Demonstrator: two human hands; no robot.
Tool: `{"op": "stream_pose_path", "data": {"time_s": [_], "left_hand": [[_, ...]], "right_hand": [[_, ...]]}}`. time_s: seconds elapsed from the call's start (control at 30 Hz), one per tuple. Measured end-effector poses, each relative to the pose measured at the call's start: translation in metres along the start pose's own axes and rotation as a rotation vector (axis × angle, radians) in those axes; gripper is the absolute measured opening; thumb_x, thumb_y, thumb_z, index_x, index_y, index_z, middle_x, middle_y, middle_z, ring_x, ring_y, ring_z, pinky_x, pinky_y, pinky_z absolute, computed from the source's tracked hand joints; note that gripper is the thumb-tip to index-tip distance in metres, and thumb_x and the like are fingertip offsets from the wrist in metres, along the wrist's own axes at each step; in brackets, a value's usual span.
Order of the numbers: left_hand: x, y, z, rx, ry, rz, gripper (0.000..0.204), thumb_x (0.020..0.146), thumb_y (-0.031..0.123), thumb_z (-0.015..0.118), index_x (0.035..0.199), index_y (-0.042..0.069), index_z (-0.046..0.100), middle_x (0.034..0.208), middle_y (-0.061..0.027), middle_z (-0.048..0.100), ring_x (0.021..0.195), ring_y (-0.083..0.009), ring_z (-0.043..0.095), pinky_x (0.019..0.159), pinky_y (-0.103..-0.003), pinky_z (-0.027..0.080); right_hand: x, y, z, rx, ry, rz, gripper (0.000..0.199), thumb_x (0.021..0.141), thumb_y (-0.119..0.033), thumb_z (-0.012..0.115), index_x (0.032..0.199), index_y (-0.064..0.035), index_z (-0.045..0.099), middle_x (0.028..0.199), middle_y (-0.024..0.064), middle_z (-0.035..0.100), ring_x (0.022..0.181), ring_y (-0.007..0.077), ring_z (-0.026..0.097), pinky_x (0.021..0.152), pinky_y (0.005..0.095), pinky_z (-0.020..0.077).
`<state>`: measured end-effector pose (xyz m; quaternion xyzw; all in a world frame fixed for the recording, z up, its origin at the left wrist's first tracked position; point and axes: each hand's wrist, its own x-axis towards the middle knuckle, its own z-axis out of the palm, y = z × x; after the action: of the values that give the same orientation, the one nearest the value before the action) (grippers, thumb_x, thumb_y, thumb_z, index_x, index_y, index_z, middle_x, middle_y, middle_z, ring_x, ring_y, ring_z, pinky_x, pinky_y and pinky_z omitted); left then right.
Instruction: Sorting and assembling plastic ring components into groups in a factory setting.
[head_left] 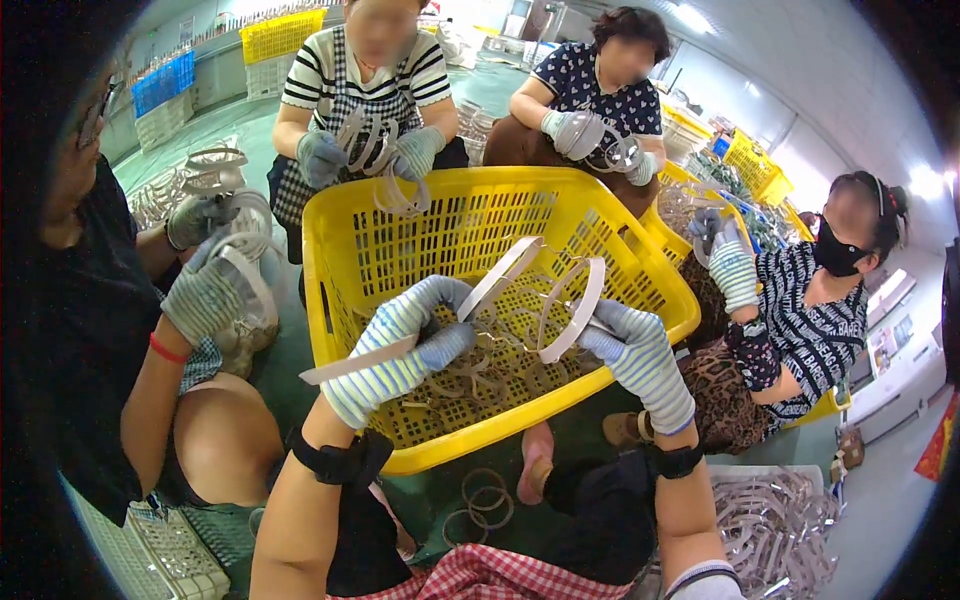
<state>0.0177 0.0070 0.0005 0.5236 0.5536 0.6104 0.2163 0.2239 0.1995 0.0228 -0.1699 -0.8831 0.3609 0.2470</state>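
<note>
In striped work gloves, both my hands are held over a yellow plastic basket [330, 290]. My left hand [405, 345] is closed on a pale flat band [505, 275], which slants up from its fingers. A pale strip [360, 360] also sticks out leftward from that hand; whether it belongs to the same band I cannot tell. My right hand [640, 360] pinches a pale curved hoop [578, 315] at its edge. A thin, wavy gold-coloured strand [500, 338] shows between the two pieces. Several pale rings [480, 375] lie in the bottom of the basket.
Around the basket sit several people, their gloved hands [210, 295] holding similar hoops. Loose rings [485, 495] lie on the floor near my feet. A bin heaped with pale strips [770, 530] stands at lower right, and a pale crate [180, 555] at lower left.
</note>
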Motion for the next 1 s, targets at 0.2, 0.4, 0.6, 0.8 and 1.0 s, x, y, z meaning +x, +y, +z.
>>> {"op": "stream_pose_path", "data": {"time_s": [0.2, 0.4, 0.6, 0.8, 1.0], "left_hand": [[0.002, 0.004, 0.001, 0.214, 0.042, 0.058, 0.018, 0.087, 0.01, 0.062, 0.104, 0.007, 0.054, 0.074, 0.0023, 0.053, 0.059, -0.0055, 0.044, 0.052, -0.023, 0.038], [0.001, -0.004, 0.006, 0.234, 0.1, 0.217, 0.027, 0.087, 0.008, 0.06, 0.113, 0.005, 0.056, 0.085, 0.0008, 0.062, 0.061, -0.0061, 0.047, 0.056, -0.023, 0.043], [-0.002, 0.012, 0.01, 0.093, -0.083, 0.172, 0.044, 0.087, 0.007, 0.055, 0.13, 0.002, 0.048, 0.116, -0.0099, 0.058, 0.102, -0.0206, 0.056, 0.088, -0.032, 0.045], [-0.003, 0.023, 0.014, -0.106, -0.106, -0.012, 0.043, 0.09, 0.007, 0.05, 0.133, 0.005, 0.047, 0.114, -0.0056, 0.059, 0.078, -0.0123, 0.057, 0.071, -0.026, 0.049], [0.001, 0.008, 0.0, -0.293, 0.312, -0.167, 0.038, 0.091, 0.007, 0.048, 0.129, 0.006, 0.05, 0.107, -0.0029, 0.06, 0.06, -0.0047, 0.048, 0.055, -0.021, 0.044]], "right_hand": [[0.002, 0.004, -0.001, -0.079, 0.019, -0.077, 0.029, 0.082, -0.018, 0.066, 0.105, -0.0004, 0.064, 0.08, 0.0123, 0.065, 0.069, 0.0208, 0.063, 0.065, 0.0305, 0.0488], [0.002, 0.004, 0.003, -0.052, 0.03, -0.032, 0.029, 0.082, -0.019, 0.066, 0.104, -0.0007, 0.063, 0.081, 0.0139, 0.065, 0.073, 0.0255, 0.064, 0.066, 0.0323, 0.0493], [0.002, -0.009, 0.01, 0.007, 0.058, 0.049, 0.027, 0.084, -0.018, 0.065, 0.103, 0.0008, 0.061, 0.085, 0.0095, 0.067, 0.076, 0.0175, 0.063, 0.069, 0.0299, 0.0489], [0.0, -0.014, 0.017, 0.328, -0.001, 0.247, 0.025, 0.087, -0.02, 0.062, 0.101, 0.0007, 0.062, 0.079, 0.0033, 0.063, 0.066, 0.0084, 0.055, 0.059, 0.023, 0.0443], [-0.004, -0.016, 0.018, 0.678, -0.254, 0.397, 0.034, 0.092, -0.034, 0.055, 0.098, -0.0018, 0.065, 0.061, -0.0004, 0.053, 0.047, 0.0056, 0.041, 0.045, 0.0201, 0.0315]]}}
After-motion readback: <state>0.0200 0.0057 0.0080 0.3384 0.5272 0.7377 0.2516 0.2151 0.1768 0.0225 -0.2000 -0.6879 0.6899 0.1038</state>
